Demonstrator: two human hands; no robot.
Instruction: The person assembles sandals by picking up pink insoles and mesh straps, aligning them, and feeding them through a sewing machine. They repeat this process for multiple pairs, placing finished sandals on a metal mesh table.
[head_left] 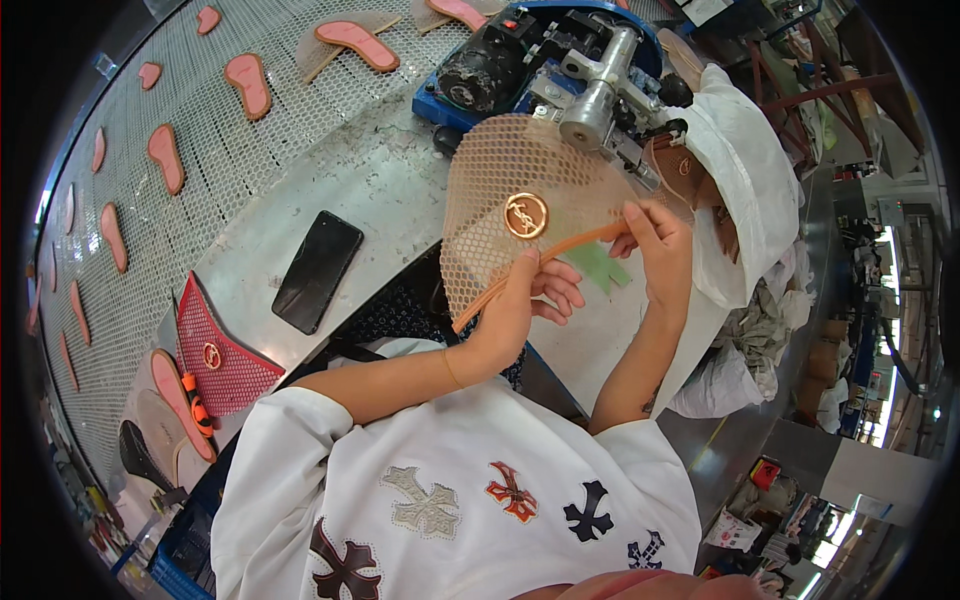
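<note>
A tan honeycomb-mesh shoe upper (480, 180) with an orange-brown edge strip is held up before me. A round brown badge with a gold rim (526, 215) sits on it. My left hand (520, 305) pinches the strip near its lower left part, thumb on top and the other fingers curled beyond. The other end of the strip is gripped by my right hand (655, 245) between thumb and fingers. Just past the upper stands a small machine (595, 110) with a metal cylinder, on a blue base. Behind the right hand, a pale green patch (600, 262) shows on the worktop.
A black phone (318, 272) lies on the metal table, left of me. Near it are a red mesh upper (215, 350) and an orange-and-black tool (198, 403). Pink insoles (248, 85) are spread over a mesh conveyor (210, 140). A white sack (750, 180) stands right of the machine.
</note>
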